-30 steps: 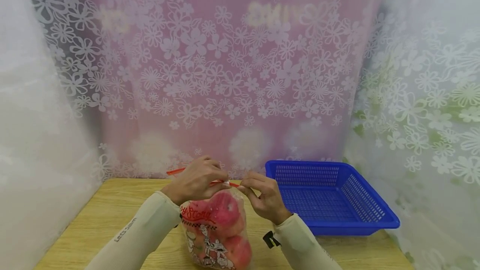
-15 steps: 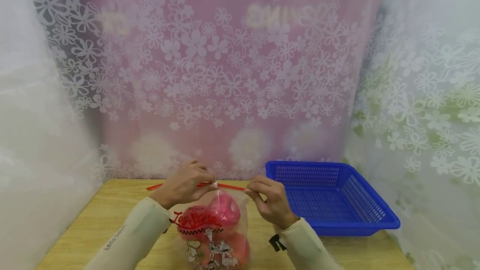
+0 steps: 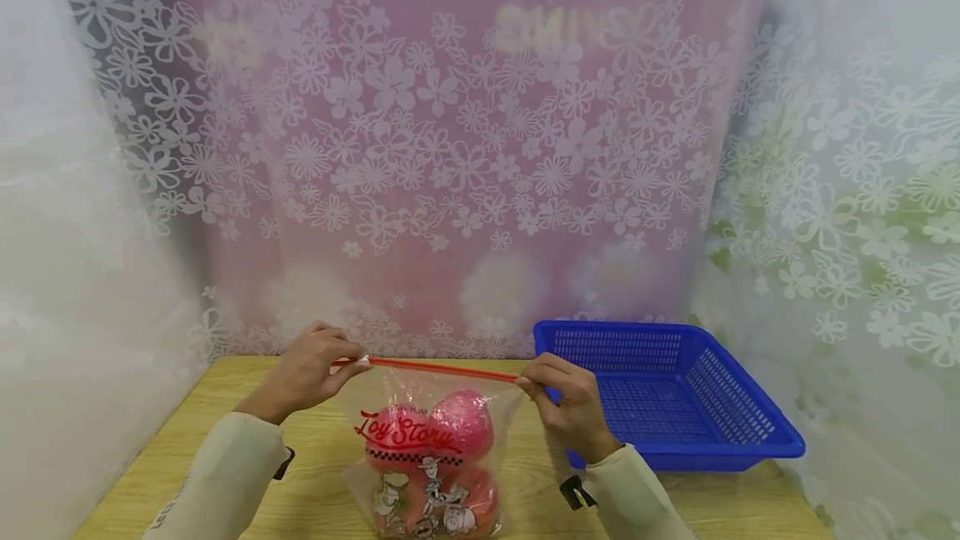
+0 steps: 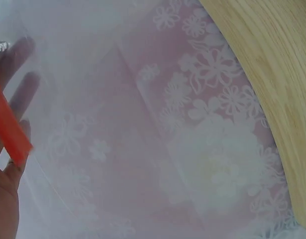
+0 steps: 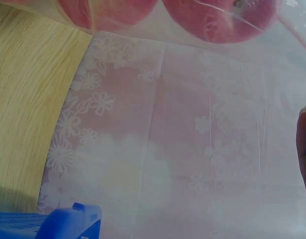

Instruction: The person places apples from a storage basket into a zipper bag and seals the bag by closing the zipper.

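Note:
A clear zip bag [image 3: 401, 390] with "Toy Story" print stands upright on the table, holding several pink-red apples [image 3: 463, 423]. Along its top runs a red zip strip [image 3: 442, 369], stretched nearly straight. My left hand [image 3: 307, 367] pinches the white slider [image 3: 365, 361] close to the strip's left end. At the right corner, my right hand [image 3: 566, 398] grips the strip between thumb and fingers. In the left wrist view the red strip end [image 4: 11, 132] crosses my fingers. Apples [image 5: 217, 20] show through the plastic in the right wrist view.
A blue plastic basket [image 3: 750, 448] stands at the right of the wooden table [image 3: 180, 440], just behind my right hand. Flowered curtains [image 3: 465, 148] hang at the back and both sides. Black clips [image 3: 576, 492] are at my sleeves.
My left hand has slid left along the strip with the slider, from near the right hand to the bag's left side. My right hand has shifted slightly right, and the bag's top is spread wider.

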{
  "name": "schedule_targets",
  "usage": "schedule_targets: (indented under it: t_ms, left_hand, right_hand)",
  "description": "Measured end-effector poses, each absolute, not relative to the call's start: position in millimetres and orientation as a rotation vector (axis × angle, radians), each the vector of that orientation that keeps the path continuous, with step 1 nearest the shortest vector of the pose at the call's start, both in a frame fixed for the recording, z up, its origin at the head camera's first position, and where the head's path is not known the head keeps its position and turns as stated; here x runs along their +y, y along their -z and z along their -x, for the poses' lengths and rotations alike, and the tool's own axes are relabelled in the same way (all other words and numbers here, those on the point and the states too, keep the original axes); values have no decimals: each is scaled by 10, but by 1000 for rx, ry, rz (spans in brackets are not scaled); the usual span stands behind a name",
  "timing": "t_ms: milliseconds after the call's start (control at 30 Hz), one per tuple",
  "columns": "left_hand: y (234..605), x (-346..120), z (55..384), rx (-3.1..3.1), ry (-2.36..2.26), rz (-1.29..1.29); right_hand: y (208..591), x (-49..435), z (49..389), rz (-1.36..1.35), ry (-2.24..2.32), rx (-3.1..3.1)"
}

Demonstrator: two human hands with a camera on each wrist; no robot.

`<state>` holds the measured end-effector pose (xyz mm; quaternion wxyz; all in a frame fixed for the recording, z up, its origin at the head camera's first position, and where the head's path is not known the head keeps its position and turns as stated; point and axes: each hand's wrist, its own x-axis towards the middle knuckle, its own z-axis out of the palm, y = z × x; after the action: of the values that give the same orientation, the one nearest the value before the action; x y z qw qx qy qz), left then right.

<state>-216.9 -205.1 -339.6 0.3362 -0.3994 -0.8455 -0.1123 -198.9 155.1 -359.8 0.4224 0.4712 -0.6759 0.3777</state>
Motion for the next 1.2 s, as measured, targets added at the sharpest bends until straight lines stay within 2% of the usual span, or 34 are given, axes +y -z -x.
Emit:
schedule_targets:
  t_ms: [200,533,833,1067,1200]
  left_hand:
    - [3431,-2193,2106,-2279,341,917]
    - [3453,-2212,2068,-2321,377,869]
    - [3510,-2243,2030,-2266,581,929]
    - [3493,-2243,1858,-2272,804,953]
    - [3424,-2262,1791,-2295,947,1025]
  right_hand:
    - [3651,1642,2008,-1150,-933,-1683]
    - [3698,1848,2031,-1084,-912,-1675]
    - [3698,1859,2018,-1101,-959,-1666]
    - [3542,1840,1787,-1177,-1076,-1651]
    - [3548,1907,1770,-1232,-1113,-1694]
